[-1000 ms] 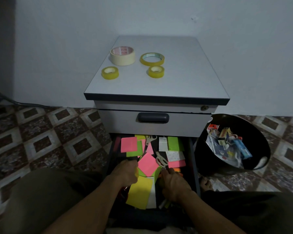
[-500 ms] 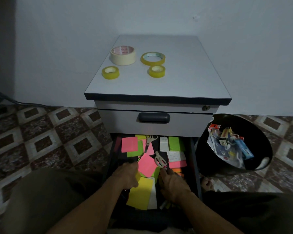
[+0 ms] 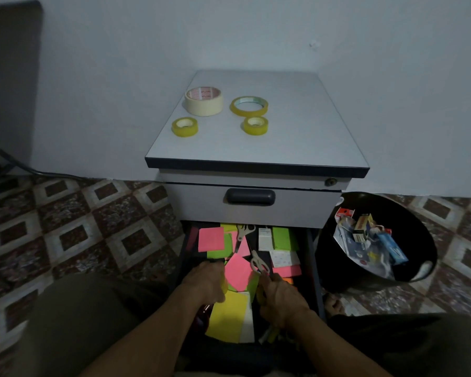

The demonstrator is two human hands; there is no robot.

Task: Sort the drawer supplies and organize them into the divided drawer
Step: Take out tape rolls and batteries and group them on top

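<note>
Reaching into the open bottom drawer (image 3: 311, 257) at 6 o'clock of the frame, both hands are down in the clutter.

- Left hand (image 3: 206, 281): back up, fingers curled under at the 9 o'clock edge of a pink sticky note (image 3: 238, 272). A bit of yellow shows at the fingertips; cannot tell if it pinches anything.
- Right hand (image 3: 280, 297): at 4 o'clock of that note, fingers curled down and hidden, close to a pair of scissors (image 3: 257, 263). Cannot tell the grip here either.
- Yellow pad (image 3: 227, 318): between the two wrists, at 6 o'clock of the pink note.
- Supplies in the drawer lie mixed:
  - second scissors (image 3: 242, 234) at 12 o'clock of the note
  - pink square (image 3: 211, 239) at 10 o'clock
  - green pad (image 3: 282, 238) at 2 o'clock
  - small white box (image 3: 264, 239) just beside the green pad
- Upper drawer (image 3: 297, 210): closed, dark handle (image 3: 250, 196).
- Cabinet surface (image 3: 283, 137), at 12 o'clock, carries four rolls:
  - masking tape (image 3: 204, 102)
  - wide yellow ring (image 3: 249, 106) at its 3 o'clock
  - left small roll (image 3: 184, 127) and right small roll (image 3: 255, 125) nearer the front edge
- Black bin (image 3: 335, 268): on the floor (image 3: 79, 235) at 3 o'clock of the drawer, holding boxes and packets (image 3: 365, 235).
</note>
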